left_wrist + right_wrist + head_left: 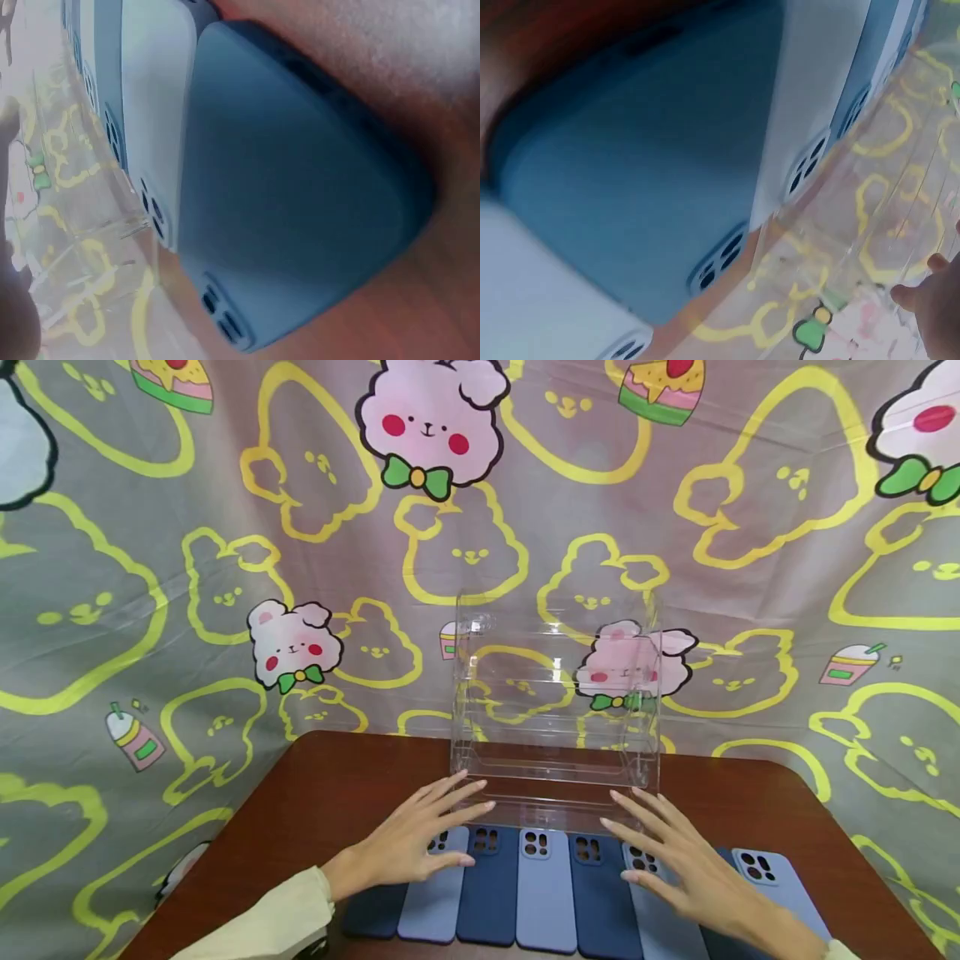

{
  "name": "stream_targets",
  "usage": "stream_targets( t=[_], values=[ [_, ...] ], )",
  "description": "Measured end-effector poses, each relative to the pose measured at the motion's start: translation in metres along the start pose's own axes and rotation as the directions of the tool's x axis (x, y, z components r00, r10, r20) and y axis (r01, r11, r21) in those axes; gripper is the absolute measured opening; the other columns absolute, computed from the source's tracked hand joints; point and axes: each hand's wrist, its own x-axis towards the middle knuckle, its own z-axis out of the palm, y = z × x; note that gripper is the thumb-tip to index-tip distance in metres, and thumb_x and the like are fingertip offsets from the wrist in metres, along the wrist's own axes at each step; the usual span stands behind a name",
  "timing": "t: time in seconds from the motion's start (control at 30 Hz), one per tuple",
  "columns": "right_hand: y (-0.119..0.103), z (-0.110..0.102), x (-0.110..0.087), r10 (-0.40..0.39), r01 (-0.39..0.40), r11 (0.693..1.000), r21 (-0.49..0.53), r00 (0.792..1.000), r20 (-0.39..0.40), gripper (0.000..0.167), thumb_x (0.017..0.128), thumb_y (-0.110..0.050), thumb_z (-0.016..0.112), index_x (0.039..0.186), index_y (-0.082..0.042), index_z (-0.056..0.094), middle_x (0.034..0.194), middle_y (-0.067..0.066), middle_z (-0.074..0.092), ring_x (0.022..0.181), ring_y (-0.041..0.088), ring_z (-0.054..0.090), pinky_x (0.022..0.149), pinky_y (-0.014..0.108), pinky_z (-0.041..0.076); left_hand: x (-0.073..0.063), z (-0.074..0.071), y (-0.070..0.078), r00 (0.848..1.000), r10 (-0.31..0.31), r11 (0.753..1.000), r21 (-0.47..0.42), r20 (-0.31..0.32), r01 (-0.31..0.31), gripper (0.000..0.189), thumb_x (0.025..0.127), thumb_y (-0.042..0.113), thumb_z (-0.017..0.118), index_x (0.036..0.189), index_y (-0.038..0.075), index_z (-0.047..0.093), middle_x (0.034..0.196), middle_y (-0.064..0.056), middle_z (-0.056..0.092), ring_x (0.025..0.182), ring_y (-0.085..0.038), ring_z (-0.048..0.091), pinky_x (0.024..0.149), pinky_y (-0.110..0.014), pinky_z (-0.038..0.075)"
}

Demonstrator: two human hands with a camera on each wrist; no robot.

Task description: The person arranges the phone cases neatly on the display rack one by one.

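A row of phone cases lies flat on the table, dark blue alternating with light blue, camera cutouts toward the far side. My left hand (416, 839) hovers over the left part of the row, fingers spread, above a light blue phone case (431, 906). Over the right part, my right hand (686, 868) is likewise spread and holds nothing. Behind the row stands a clear plastic tiered rack (551, 770), between the two hands' fingertips; whether they touch it I cannot tell. The wrist views show a dark blue phone case (292, 180) and another dark blue phone case (645, 150) up close.
The brown wooden table (352, 777) ends at a patterned cloth backdrop (480, 543) hanging behind it. At the right end of the row lies a light blue phone case (787, 889), partly behind the right forearm.
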Motion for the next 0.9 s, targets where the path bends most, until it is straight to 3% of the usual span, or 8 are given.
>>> stream_targets(
  t=[0.13, 0.3, 0.4, 0.43, 0.5, 0.63, 0.7, 0.9],
  values=[
    [0.011, -0.006, 0.0, -0.026, 0.024, 1.0, -0.02, 0.995, -0.096, 0.067, 0.097, -0.036, 0.076, 0.157, -0.021, 0.052, 0.167, 0.01, 0.039, 0.161, 0.022, 0.02, 0.135, 0.027, 0.003, 0.0, -0.002, -0.006, 0.986, -0.109, 0.993, -0.057, -0.13, 0.103, 0.068, 0.1, 0.036, 0.072, 0.161, 0.024, 0.044, 0.17, -0.003, 0.035, 0.158, -0.031, 0.03, 0.12, -0.063, 0.041],
    [0.026, -0.016, -0.005, -0.006, -0.007, 0.998, -0.066, 0.981, -0.196, 0.06, 0.109, -0.056, 0.043, 0.151, -0.015, 0.059, 0.164, 0.009, 0.043, 0.159, 0.021, 0.025, 0.132, 0.022, 0.012, 0.002, -0.004, -0.013, 0.939, -0.262, 0.954, -0.207, -0.221, 0.218, 0.066, 0.099, 0.019, 0.075, 0.159, 0.018, 0.047, 0.169, -0.005, 0.036, 0.157, -0.032, 0.032, 0.116, -0.07, 0.043],
    [0.037, -0.023, -0.012, 0.044, -0.064, 0.994, -0.085, 0.974, -0.221, 0.064, 0.109, -0.059, 0.04, 0.15, -0.014, 0.06, 0.161, 0.011, 0.047, 0.155, 0.021, 0.031, 0.128, 0.016, 0.017, 0.004, -0.005, -0.017, 0.906, -0.347, 0.919, -0.279, -0.241, 0.278, 0.065, 0.101, 0.019, 0.072, 0.16, 0.017, 0.046, 0.169, -0.005, 0.036, 0.154, -0.032, 0.036, 0.116, -0.07, 0.043],
    [0.041, -0.026, -0.015, 0.069, -0.091, 0.992, -0.091, 0.971, -0.227, 0.063, 0.108, -0.058, 0.043, 0.151, -0.015, 0.059, 0.16, 0.013, 0.048, 0.153, 0.024, 0.034, 0.126, 0.018, 0.022, 0.005, -0.005, -0.018, 0.894, -0.376, 0.906, -0.301, -0.242, 0.299, 0.065, 0.102, 0.019, 0.072, 0.16, 0.017, 0.045, 0.169, -0.005, 0.036, 0.153, -0.032, 0.038, 0.116, -0.068, 0.044],
    [0.047, -0.031, -0.02, 0.126, -0.151, 0.985, -0.086, 0.962, -0.241, 0.058, 0.103, -0.046, 0.064, 0.152, -0.015, 0.057, 0.157, 0.016, 0.049, 0.146, 0.032, 0.04, 0.122, 0.034, 0.036, 0.007, -0.004, -0.022, 0.87, -0.43, 0.879, -0.334, -0.241, 0.341, 0.065, 0.102, 0.019, 0.071, 0.161, 0.016, 0.043, 0.167, -0.007, 0.038, 0.151, -0.033, 0.041, 0.117, -0.067, 0.044],
    [0.059, -0.038, -0.031, 0.249, -0.274, 0.96, -0.066, 0.934, -0.256, 0.085, 0.079, -0.012, 0.09, 0.155, -0.016, 0.053, 0.151, 0.024, 0.05, 0.131, 0.05, 0.045, 0.094, 0.065, 0.046, 0.012, -0.003, -0.028, 0.835, -0.515, 0.818, -0.402, -0.194, 0.411, 0.066, 0.103, 0.022, 0.07, 0.162, 0.013, 0.041, 0.165, -0.012, 0.042, 0.15, -0.036, 0.042, 0.12, -0.065, 0.041],
    [0.066, -0.041, -0.037, 0.294, -0.319, 0.946, -0.063, 0.922, -0.253, 0.09, 0.073, -0.004, 0.091, 0.154, -0.014, 0.053, 0.147, 0.027, 0.051, 0.126, 0.054, 0.047, 0.085, 0.07, 0.046, 0.014, -0.003, -0.031, 0.827, -0.539, 0.789, -0.44, -0.16, 0.429, 0.066, 0.104, 0.024, 0.069, 0.162, 0.014, 0.04, 0.165, -0.012, 0.042, 0.151, -0.037, 0.041, 0.121, -0.066, 0.04],
    [0.09, -0.051, -0.059, 0.39, -0.42, 0.898, -0.127, 0.897, -0.21, 0.067, 0.076, 0.002, 0.088, 0.138, 0.002, 0.061, 0.133, 0.035, 0.055, 0.109, 0.058, 0.055, 0.075, 0.07, 0.048, 0.023, -0.003, -0.035, 0.814, -0.577, 0.673, -0.603, -0.067, 0.428, 0.066, 0.106, 0.031, 0.065, 0.165, 0.021, 0.036, 0.167, -0.01, 0.038, 0.149, -0.04, 0.044, 0.116, -0.063, 0.047]
  ],
)
